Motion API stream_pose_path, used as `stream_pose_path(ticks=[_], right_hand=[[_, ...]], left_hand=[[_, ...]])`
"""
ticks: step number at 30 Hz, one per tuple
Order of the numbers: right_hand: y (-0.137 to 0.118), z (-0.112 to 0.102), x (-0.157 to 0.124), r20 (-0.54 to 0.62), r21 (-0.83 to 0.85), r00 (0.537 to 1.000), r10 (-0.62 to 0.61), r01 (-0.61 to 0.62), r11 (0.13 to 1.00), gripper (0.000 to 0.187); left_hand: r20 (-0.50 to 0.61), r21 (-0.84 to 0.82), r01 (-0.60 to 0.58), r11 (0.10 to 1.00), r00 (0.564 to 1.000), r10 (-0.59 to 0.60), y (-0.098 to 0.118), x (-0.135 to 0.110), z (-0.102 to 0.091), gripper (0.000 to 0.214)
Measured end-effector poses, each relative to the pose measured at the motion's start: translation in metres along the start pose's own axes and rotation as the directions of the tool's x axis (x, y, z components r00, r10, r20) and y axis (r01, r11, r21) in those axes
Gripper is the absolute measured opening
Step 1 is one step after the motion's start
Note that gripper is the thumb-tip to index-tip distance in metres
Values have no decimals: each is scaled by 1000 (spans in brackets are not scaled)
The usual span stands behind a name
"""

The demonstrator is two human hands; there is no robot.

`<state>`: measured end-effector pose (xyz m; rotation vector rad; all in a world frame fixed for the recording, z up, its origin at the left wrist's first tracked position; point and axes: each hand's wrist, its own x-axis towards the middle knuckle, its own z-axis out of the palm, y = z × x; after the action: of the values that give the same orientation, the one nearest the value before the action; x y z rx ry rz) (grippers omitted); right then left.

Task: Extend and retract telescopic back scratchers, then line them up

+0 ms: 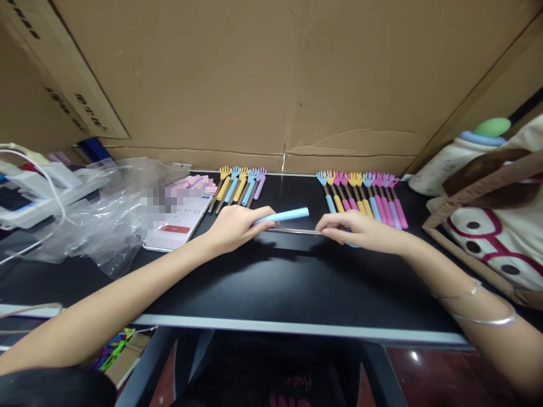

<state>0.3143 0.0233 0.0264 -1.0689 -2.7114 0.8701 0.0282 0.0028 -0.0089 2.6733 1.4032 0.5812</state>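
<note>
Low over the black desk, my left hand (238,225) is closed on a light blue handle tube (291,215) that points right. Just under the tube, a thin metal rod (297,230) spans from my left fingers to my right hand (358,229), which pinches its other end. A bit of light blue shows below my right fingers; its shape is mostly hidden. Behind my right hand lies a row of back scratchers (360,195) with small hand-shaped heads and coloured handles. Behind my left hand, several more scratcher parts (237,186) lie with dark rods beside coloured handles.
A phone (180,223) showing a timer, clear plastic bags (106,209) and pink packets (195,183) lie left. A white power strip (51,192) with cables is farther left. Cardboard (271,79) walls the back. A bottle (458,158) and a bag (496,226) stand right.
</note>
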Motion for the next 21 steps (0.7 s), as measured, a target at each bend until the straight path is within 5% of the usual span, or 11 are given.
stream_pose_path(ticks=[5, 9, 16, 21], right_hand=[[5, 3, 1, -6, 41, 1000, 16, -16, 999, 33], [-1, 20, 6, 10, 7, 1000, -1, 1, 1000, 34], [-19, 32, 5, 11, -115, 1000, -28, 29, 993, 28], [-10, 24, 3, -52, -177, 999, -11, 2, 984, 16]], left_hand=[[40, -378, 26, 925, 999, -12, 0, 1, 1, 36], [-6, -478, -3, 878, 1000, 0, 7, 0, 9, 33], [36, -369, 28, 929, 999, -16, 13, -3, 5, 35], [16, -175, 67, 982, 998, -65, 0, 0, -9, 39]])
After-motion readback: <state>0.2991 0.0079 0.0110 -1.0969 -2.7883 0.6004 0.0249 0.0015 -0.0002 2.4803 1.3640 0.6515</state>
